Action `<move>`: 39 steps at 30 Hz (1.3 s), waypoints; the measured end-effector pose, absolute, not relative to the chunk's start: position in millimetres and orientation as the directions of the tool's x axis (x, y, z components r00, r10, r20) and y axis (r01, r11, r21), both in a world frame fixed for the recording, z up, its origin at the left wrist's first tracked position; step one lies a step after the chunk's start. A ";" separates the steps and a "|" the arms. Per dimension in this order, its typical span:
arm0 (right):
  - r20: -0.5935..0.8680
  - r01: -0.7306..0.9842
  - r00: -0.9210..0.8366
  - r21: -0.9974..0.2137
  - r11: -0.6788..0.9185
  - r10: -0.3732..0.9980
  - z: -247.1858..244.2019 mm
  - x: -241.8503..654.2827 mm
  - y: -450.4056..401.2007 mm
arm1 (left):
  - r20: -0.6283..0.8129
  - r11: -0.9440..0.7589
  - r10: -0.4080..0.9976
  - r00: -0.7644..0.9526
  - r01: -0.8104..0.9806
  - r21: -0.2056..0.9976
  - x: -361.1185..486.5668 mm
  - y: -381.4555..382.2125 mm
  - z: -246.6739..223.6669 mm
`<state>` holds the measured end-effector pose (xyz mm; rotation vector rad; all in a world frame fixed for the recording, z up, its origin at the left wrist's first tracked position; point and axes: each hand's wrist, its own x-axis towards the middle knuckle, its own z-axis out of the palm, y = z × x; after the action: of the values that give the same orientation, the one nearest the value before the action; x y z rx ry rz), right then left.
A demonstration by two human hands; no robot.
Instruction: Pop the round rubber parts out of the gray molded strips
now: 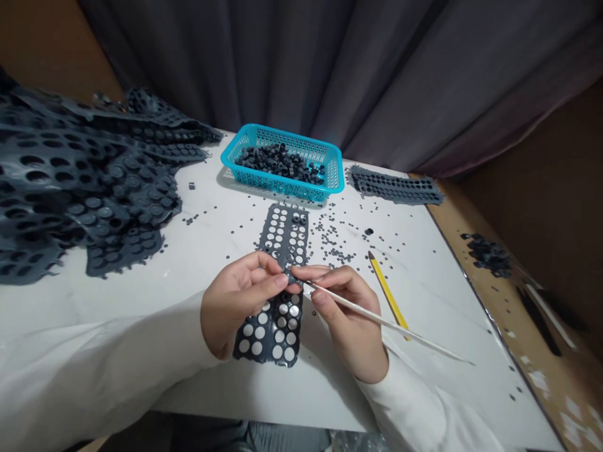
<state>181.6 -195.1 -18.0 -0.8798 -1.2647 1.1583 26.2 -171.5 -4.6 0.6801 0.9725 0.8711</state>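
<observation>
My left hand (247, 292) pinches a small dark grey rubber piece (293, 280) between thumb and fingertips; most of it is hidden. A thin white stick (377, 316) lies in my right hand (351, 311), its near tip meeting that piece and its other end pointing to the lower right. Beneath both hands a dark grey rubber sheet (273, 314) with rows of round holes lies flat on the white table (202, 364). A few dark round caps (299, 219) sit at its far end.
Behind the sheet stands a turquoise basket (335, 182) of small dark rubber parts. Perforated sheets (117, 182) are heaped at the left, and another sheet (398, 187) lies at the back right. A yellow knife-like tool (389, 295) and scattered tiny discs (336, 256) lie rightward.
</observation>
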 end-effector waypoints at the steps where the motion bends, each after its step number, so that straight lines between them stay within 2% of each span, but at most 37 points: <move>1: 0.245 -0.155 -0.067 -0.960 0.232 0.967 -18.0 181.5 -195.3 | -0.413 0.495 0.862 0.295 -0.310 0.812 26.0 -171.7 -5.1; 16: 0.258 -0.122 -0.044 -0.960 0.251 0.965 -22.2 177.7 -198.6 | -0.435 0.505 0.853 0.288 -0.247 0.827 25.0 -171.7 -6.0; 28: 0.192 -0.090 0.097 -0.975 0.201 0.976 -23.6 179.8 -196.7 | -0.480 0.601 0.782 0.398 -0.277 0.749 23.4 -171.0 -11.9; 33: 0.202 -0.091 0.059 -0.974 0.207 0.978 -24.2 181.7 -196.4 | -0.495 0.607 0.779 0.384 -0.264 0.750 24.8 -171.3 -8.2; 39: 0.234 -0.111 -0.079 -0.968 0.225 0.969 -19.0 183.3 -196.4 | -0.499 0.608 0.775 0.387 -0.245 0.755 25.2 -170.9 -5.3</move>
<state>183.3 -196.4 -19.0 -0.9189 -1.3012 1.1474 25.2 -170.9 -5.3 0.6430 0.9642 0.7092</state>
